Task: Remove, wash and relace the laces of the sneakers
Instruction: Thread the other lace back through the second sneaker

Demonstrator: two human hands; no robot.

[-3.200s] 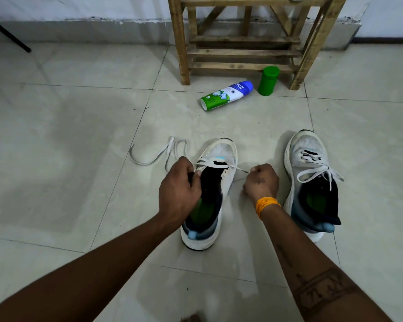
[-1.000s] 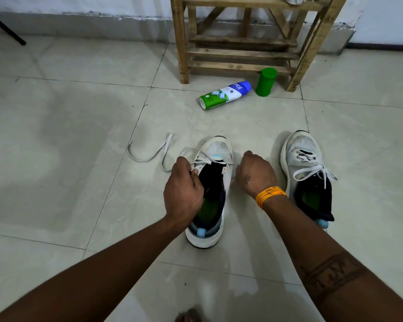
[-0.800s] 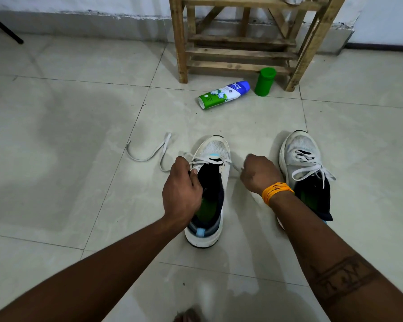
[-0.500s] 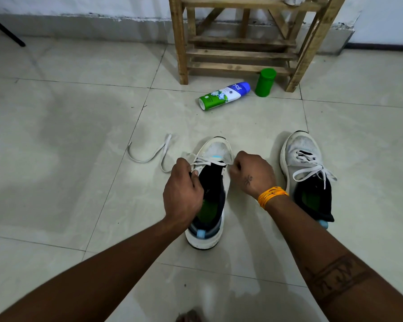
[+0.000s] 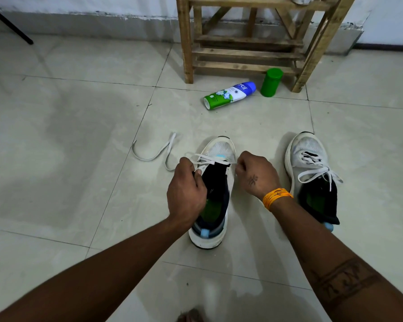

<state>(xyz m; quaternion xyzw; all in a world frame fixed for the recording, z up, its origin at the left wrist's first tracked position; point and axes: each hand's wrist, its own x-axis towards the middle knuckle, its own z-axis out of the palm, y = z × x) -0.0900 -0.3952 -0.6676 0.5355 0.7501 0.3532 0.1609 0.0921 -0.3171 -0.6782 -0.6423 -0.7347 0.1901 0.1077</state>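
Observation:
Two white sneakers with dark tongues stand on the tiled floor. The left sneaker (image 5: 221,149) has a white lace (image 5: 157,152) crossing only its front eyelets, and the lace's long free end trails over the floor to the left. My left hand (image 5: 186,194) grips the sneaker's left eyelet edge. My right hand (image 5: 256,174) is curled beside the sneaker's right eyelets and pinches the lace's short end there. The right sneaker (image 5: 308,149) stands further right with its lace threaded and loose.
A green and blue spray can (image 5: 229,95) lies on the floor behind the sneakers, next to an upright green cap (image 5: 271,82). A wooden rack (image 5: 247,38) stands against the wall. A dark rod (image 5: 9,24) slants at the far left.
My right hand has swung back to the left sneaker's right eyelets after pulling the lace end out to the right. My left hand has kept its grip on the sneaker.

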